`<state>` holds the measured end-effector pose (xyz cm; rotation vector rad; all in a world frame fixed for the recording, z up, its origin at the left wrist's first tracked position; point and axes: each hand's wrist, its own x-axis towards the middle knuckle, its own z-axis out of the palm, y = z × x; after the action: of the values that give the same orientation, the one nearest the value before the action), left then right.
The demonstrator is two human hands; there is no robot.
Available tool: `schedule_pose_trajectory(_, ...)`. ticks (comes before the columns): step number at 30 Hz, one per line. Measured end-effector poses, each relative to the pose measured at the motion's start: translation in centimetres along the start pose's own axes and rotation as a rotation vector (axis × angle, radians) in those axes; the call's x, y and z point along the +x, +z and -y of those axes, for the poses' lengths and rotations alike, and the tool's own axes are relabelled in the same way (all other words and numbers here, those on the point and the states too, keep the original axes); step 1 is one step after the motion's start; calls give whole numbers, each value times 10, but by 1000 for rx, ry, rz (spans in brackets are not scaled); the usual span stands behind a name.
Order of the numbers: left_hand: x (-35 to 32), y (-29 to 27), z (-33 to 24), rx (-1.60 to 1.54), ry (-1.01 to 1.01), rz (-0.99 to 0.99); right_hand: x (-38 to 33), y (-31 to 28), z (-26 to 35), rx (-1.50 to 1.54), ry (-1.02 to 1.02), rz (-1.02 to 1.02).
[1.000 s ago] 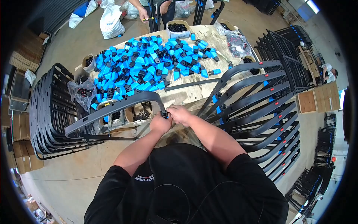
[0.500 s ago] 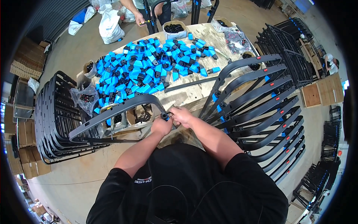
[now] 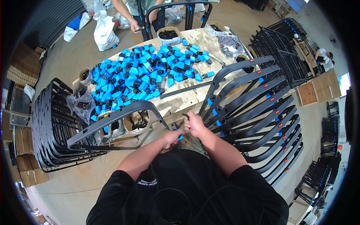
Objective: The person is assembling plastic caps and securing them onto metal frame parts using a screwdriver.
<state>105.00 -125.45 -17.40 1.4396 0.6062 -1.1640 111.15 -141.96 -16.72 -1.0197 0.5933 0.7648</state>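
A black bent-tube frame (image 3: 112, 119) stands at the near left side of the table, its curved end coming down beside my left hand (image 3: 171, 138). That hand is closed, with a bit of a blue plastic end cap (image 3: 180, 137) showing at its fingers. Just right of it, and slightly farther away, my right hand (image 3: 195, 124) is in a fist around a small black tool handle (image 3: 185, 115) whose tip sticks out to the left. The rest of the tool is hidden in the fist. Many blue and black end caps (image 3: 138, 77) lie heaped on the plywood table (image 3: 187, 98).
More black frames stand in a row at right (image 3: 258, 112) and a stack at left (image 3: 52, 123). Boxes of black parts (image 3: 138, 123) sit along the table, with a plastic bag (image 3: 80, 107) nearby. Across the table, a co-worker's hand (image 3: 134, 25) holds a yellow-and-black tool.
Both my hands have come lower, off the frame's curved end, and my right hand has shifted right. A blue cap now shows at my left hand. The co-worker's frame has swung over.
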Motion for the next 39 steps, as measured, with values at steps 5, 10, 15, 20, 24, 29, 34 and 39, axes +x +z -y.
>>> schedule_pose_trajectory(5, 10, -1, -68, -518, 264, -175, -42, 15, 27, 46, -242, -134)
schedule_pose_trajectory(10, 3, -2, -93, -458, 247, -258, -62, 15, 19, -55, -287, -137)
schedule_pose_trajectory(15, -14, 6, -58, -518, 147, 125, -39, -21, -12, 169, 17, 59)
schedule_pose_trajectory(20, -70, 3, -56, -402, 250, 198, -44, 17, -11, -34, 63, 109)
schedule_pose_trajectory(24, -83, -14, -47, -467, 313, 251, -28, 30, -15, 23, 84, 239)
schedule_pose_trajectory(29, -114, -40, -23, -553, 377, 287, -29, 55, -24, 6, 188, 422)
schedule_pose_trajectory(34, -130, -58, 14, -595, 433, 212, -26, 78, -58, -43, 303, 491)
schedule_pose_trajectory(39, -147, -83, 40, -533, 446, 51, -18, 112, -92, -70, 351, 474)
